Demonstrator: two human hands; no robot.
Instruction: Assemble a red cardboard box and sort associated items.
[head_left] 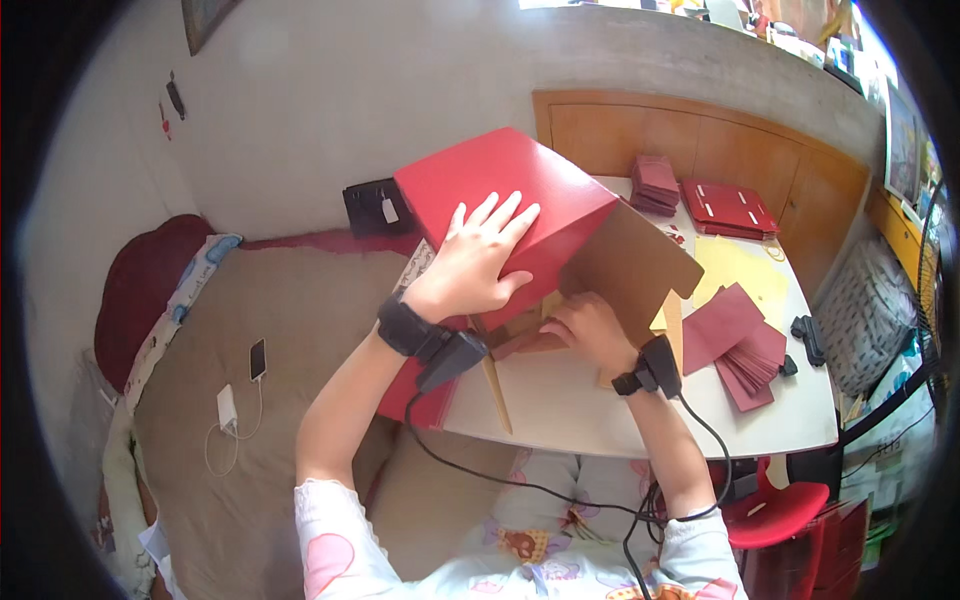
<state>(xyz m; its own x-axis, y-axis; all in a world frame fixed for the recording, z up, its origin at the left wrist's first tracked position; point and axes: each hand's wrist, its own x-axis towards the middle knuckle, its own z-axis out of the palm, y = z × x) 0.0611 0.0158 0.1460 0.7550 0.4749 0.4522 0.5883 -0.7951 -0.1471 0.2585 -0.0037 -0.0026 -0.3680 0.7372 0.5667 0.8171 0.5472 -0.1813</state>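
A large red cardboard box (pixel 520 175) with a brown inside is tilted over the left part of the white table. My left hand (pixel 480 255) lies on its red side, fingers spread and pressed flat. At the box's open end, a brown flap (pixel 635 265) stands out to the right. My right hand (pixel 595 330) is at that opening, below the flap, with its fingers bent inward. A dull pink strip shows beside its fingertips; what they grip is partly hidden. Black devices (pixel 440 350) are strapped to both wrists.
Dark red paper pieces (pixel 735 340) lie fanned on the white table (pixel 560 415), beside yellow sheets (pixel 745 265). Behind are a stack of maroon pieces (pixel 655 185) and flat red folded pieces (pixel 730 207). A bed (pixel 230 330) with a phone (pixel 258 358) stands left. Black cables hang between my wrists.
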